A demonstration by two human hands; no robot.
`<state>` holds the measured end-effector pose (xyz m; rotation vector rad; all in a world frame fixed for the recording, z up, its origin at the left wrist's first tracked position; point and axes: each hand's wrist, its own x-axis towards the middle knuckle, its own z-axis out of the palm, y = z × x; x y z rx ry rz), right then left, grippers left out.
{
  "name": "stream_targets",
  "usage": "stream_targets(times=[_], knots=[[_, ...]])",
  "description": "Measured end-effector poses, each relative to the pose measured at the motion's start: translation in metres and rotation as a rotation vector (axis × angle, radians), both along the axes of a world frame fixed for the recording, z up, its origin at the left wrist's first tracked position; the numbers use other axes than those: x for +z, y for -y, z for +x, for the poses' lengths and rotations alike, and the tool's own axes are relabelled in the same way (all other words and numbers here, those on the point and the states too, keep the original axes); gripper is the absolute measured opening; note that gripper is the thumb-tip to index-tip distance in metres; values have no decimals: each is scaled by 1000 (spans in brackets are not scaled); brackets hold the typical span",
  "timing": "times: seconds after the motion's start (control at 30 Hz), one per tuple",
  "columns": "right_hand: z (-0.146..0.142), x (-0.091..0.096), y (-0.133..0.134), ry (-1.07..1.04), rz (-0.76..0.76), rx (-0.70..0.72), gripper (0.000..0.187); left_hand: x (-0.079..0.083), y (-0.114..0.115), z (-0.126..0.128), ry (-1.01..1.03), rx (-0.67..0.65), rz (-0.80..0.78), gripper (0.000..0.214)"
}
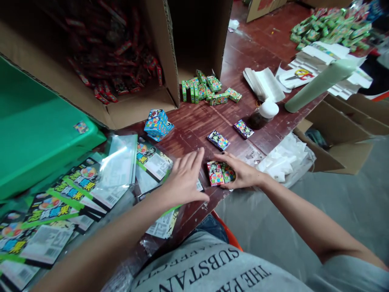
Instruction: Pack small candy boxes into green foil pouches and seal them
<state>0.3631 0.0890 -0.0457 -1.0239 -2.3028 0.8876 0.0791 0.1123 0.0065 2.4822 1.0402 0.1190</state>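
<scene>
My left hand [187, 176] is open, fingers stretched out, just left of a small red candy box [215, 173] and apart from it. My right hand [240, 170] curls around a small green candy box [228, 172], thumb and fingers at its two ends. The red box lies flush against the green one at the table's near edge. Two purple boxes, one close by [219, 140] and one farther right [243, 129], lie flat beyond my hands. A little stack of blue boxes [156, 123] stands to the left. Printed plastic pouches [152, 160] lie beneath and beside my left forearm.
Cardboard cartons stand behind, one holding many red packs [118, 61]. Loose green boxes [209, 87] lie by the dark carton opening [197, 36]. A white-capped jar [264, 112], a pale green roll [322, 85] and scissors [300, 75] are at right. A green bin [45, 134] sits left.
</scene>
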Motion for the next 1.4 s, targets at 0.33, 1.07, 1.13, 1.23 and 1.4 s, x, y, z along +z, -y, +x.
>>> stream_targets(times=[0.33, 1.07, 1.13, 1.23, 1.4], knots=[[-29, 6, -22, -4, -37, 248, 105, -15, 35, -85, -75, 26, -89, 92], [-32, 30, -27, -74, -171, 324, 82, -8, 49, -87, 46, 143, -132, 92], [-36, 41, -32, -100, -185, 376, 80, -3, 53, -92, 54, 174, -125, 93], [-44, 52, -38, -89, -168, 421, 80, 5, 58, -97, 57, 204, -110, 92], [-62, 54, -45, 14, -71, 438, 81, 8, 69, -103, 60, 266, -63, 87]])
